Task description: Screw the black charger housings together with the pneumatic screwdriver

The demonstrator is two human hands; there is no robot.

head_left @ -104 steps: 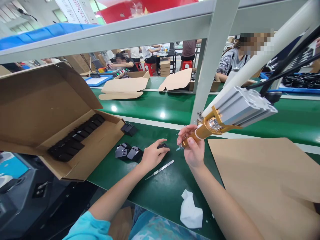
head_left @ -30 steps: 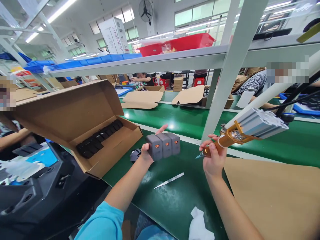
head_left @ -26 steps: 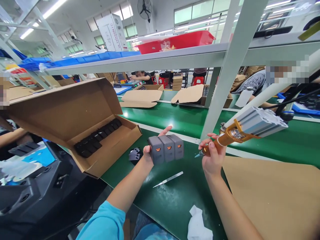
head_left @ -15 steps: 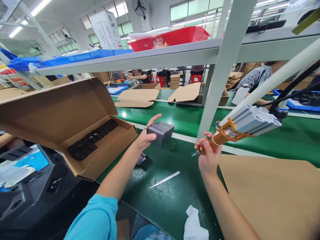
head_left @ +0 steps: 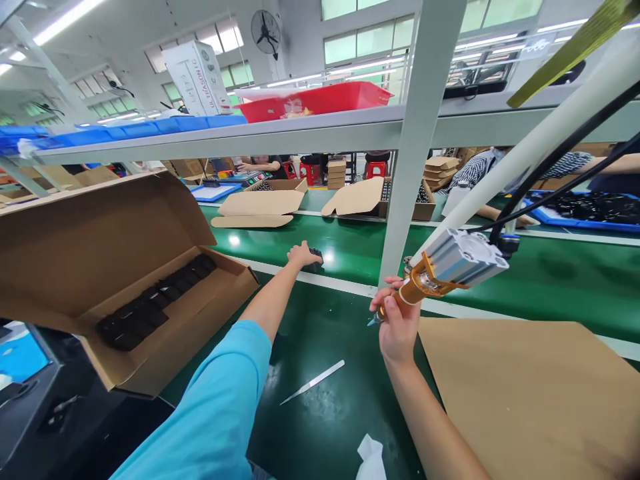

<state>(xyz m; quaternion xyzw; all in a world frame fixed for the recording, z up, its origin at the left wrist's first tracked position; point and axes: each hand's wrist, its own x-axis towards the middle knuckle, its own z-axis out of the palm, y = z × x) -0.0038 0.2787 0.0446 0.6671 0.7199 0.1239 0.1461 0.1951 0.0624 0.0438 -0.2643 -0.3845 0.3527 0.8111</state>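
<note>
My left hand (head_left: 301, 256) reaches far forward to the green conveyor belt, its fingers closed on a small dark block (head_left: 315, 261). Most of that block lies behind the fingers; whether it touches the belt I cannot tell. Wrapped in my right hand (head_left: 399, 323) is the orange barrel of a dispensing gun (head_left: 413, 291), with a silver cylinder at its top and a pale blue tip pointing down left. Tweezers (head_left: 313, 382) lie on the dark green bench between my arms. A crumpled white tissue (head_left: 371, 459) is at the near edge.
An open cardboard box (head_left: 195, 340) with a row of black blocks (head_left: 157, 300) stands at left. A brown cardboard sheet (head_left: 525, 393) covers the right side. A white post (head_left: 407, 153) rises beyond my right hand, beneath a shelf holding a red bin (head_left: 345, 100). Co-workers sit across the belt.
My left hand has carried the dark block forward, from above the bench to the belt. My right hand keeps its hold on the dispensing gun. The view has shifted somewhat.
</note>
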